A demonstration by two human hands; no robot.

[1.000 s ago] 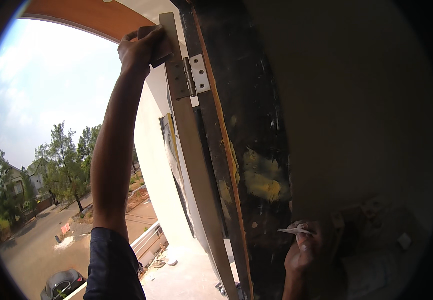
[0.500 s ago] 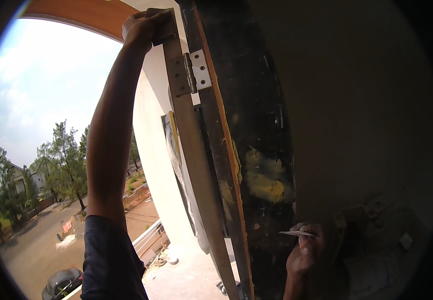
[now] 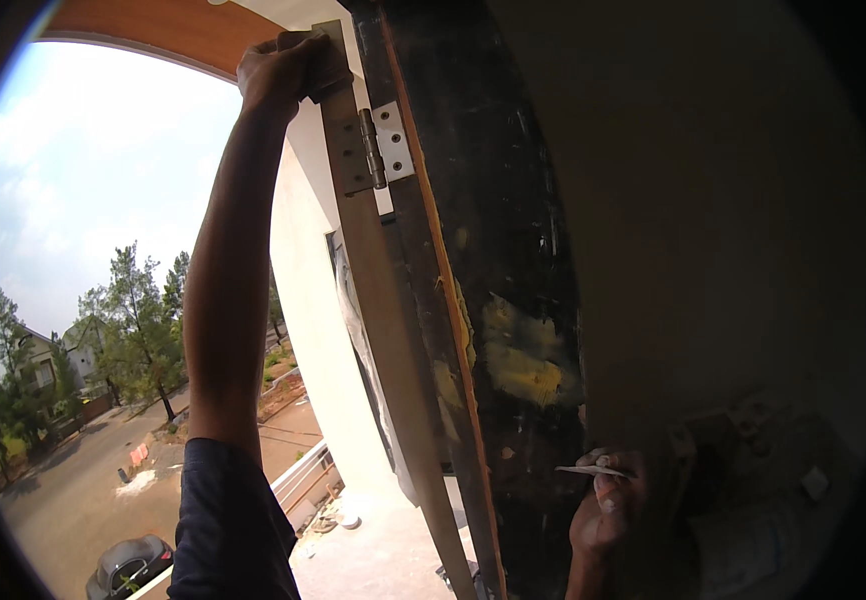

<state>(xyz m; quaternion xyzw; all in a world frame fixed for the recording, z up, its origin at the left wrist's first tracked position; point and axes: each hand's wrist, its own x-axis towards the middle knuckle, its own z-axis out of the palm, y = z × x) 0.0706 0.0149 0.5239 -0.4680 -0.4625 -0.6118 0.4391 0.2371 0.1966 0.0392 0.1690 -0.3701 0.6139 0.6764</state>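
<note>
At the upper left, my left hand (image 3: 275, 72) is closed on a dark brown folded sheet (image 3: 329, 72), perhaps sandpaper, pressed against the upper part of a brown wooden strip (image 3: 381, 270). Just below it, a metal hinge (image 3: 371, 148) joins this strip to the edge of a black panel (image 3: 513, 230). Screws show in the hinge's right leaf. Yellowish filler (image 3: 528, 365) is smeared on the panel. Low on the right, in shadow, my right hand (image 3: 601, 515) pinches a thin, pale flat piece (image 3: 593, 469), seen nearly edge-on; its kind is unclear.
A pale wall (image 3: 318, 270) and a plastic-draped opening (image 3: 353, 330) stand behind the strip. Below are a light floor (image 3: 368, 545) and a white railing (image 3: 298, 475). Outside lie a road, trees (image 3: 138, 330) and a dark car (image 3: 128, 570). Dim clutter sits at the lower right.
My left hand and the dark sheet have slid slightly down the strip, baring its top end. The hinge and panel sit a little further left in view. My right hand is almost unmoved.
</note>
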